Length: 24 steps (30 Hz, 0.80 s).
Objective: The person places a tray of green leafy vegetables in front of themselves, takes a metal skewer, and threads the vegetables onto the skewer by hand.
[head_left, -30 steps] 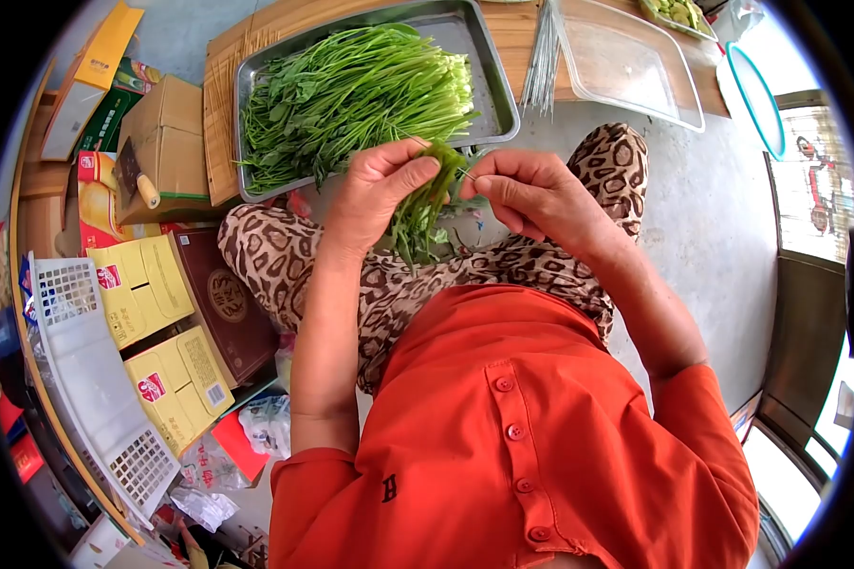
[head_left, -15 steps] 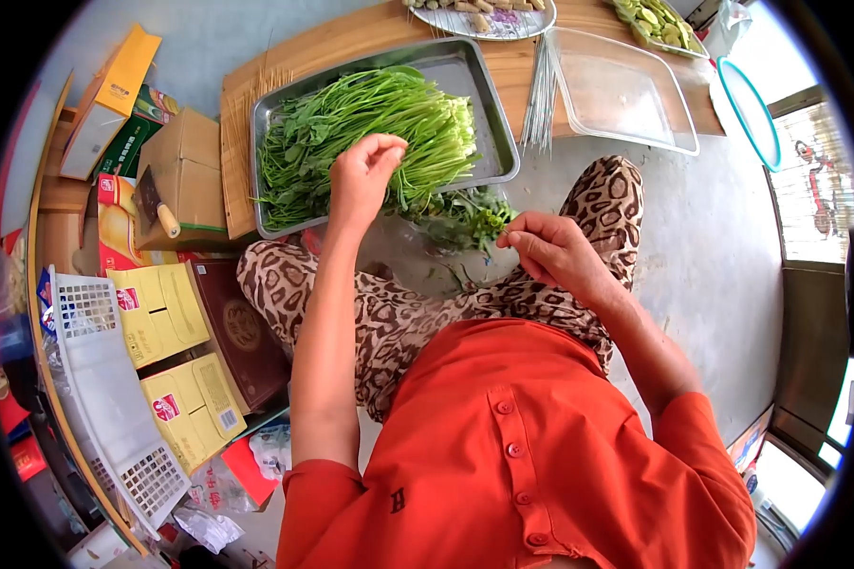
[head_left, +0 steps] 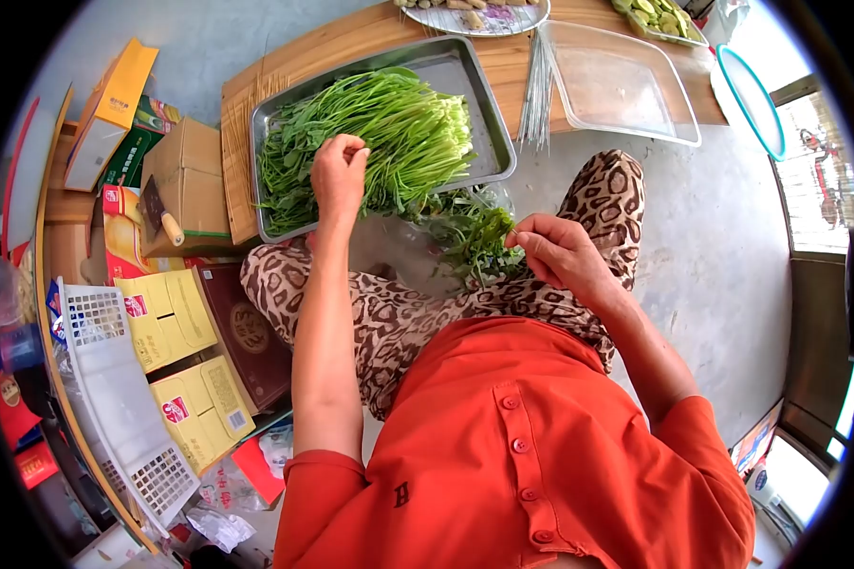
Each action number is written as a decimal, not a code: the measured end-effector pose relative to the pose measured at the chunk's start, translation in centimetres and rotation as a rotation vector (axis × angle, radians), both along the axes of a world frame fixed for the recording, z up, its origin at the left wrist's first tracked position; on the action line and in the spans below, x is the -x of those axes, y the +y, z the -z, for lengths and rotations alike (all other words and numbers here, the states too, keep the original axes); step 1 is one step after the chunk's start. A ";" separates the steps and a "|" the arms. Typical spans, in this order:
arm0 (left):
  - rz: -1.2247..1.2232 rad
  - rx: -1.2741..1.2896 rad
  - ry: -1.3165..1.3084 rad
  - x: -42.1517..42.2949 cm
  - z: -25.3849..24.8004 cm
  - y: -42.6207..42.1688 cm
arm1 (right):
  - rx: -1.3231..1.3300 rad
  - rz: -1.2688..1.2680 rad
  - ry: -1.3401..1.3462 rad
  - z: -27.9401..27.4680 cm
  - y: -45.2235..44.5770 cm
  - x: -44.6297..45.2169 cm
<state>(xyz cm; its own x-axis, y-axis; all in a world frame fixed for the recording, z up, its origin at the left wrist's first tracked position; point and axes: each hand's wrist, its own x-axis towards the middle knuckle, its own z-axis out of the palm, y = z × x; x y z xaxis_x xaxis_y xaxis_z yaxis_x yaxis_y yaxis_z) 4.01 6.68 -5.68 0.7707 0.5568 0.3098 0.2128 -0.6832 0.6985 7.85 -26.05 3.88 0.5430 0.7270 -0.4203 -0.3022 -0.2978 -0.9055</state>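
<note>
A bunch of leafy greens with long pale-ended stems [head_left: 399,133] lies in a metal tray [head_left: 505,156]. Over the tray's near side, my left hand [head_left: 340,180] is closed, thumb and fingers together; whatever they may hold does not show. My right hand [head_left: 562,251] is pinched shut above my right thigh, its fingertips beside loose leafy greens [head_left: 479,242]. I cannot tell whether those fingers grip a leaf or something thin. The loose greens hang or lie between the tray and my lap, with clear plastic near them.
Thin metal skewers [head_left: 535,95] and a clear plastic tub [head_left: 626,85] rest on the wooden table [head_left: 351,43]. A plate of rolled food [head_left: 479,17] stands at the back. To the left are a cardboard box [head_left: 190,180], a wooden-handled knife [head_left: 169,223], yellow boxes [head_left: 199,408] and a white basket [head_left: 114,379].
My left hand has shifted left and its wrist has turned. The loose greens beside my right hand now spread lower, towards my lap. The right hand has barely moved.
</note>
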 end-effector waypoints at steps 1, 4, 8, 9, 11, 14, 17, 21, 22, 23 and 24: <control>0.014 0.077 -0.070 0.3 0.1 0.4 | -0.011 -0.003 0.000 0.1 0.0 0.0; -0.022 0.205 -0.211 1.5 -0.8 1.4 | 0.012 -0.004 -0.025 0.1 -0.1 -0.1; -0.100 0.175 -0.249 2.7 -2.9 2.1 | -0.001 -0.004 -0.023 0.6 0.0 0.0; -0.121 0.108 -0.255 2.6 -3.3 2.0 | -0.001 -0.005 -0.023 0.7 0.0 0.0; -0.084 0.059 -0.244 1.9 -4.1 1.0 | -0.017 0.003 0.010 0.8 0.2 0.0; -0.050 -0.115 -0.167 -0.4 -4.3 0.0 | -0.021 -0.006 0.020 1.0 0.4 0.1; -0.029 -0.273 -0.023 -2.9 -4.0 -0.7 | 0.005 -0.004 0.016 0.4 0.5 0.3; 0.020 -0.292 0.100 -6.3 -2.9 -0.9 | 0.016 -0.008 -0.018 0.1 0.6 0.7; 0.042 -0.273 0.124 -6.9 -2.6 -0.9 | 0.004 -0.010 -0.002 0.0 0.6 0.8; 0.064 -0.253 0.149 -7.3 -2.4 -0.9 | 0.004 -0.007 -0.005 0.1 0.5 0.8; 0.067 -0.254 0.147 -7.7 -2.3 -0.9 | -0.001 -0.008 0.001 0.4 0.4 0.8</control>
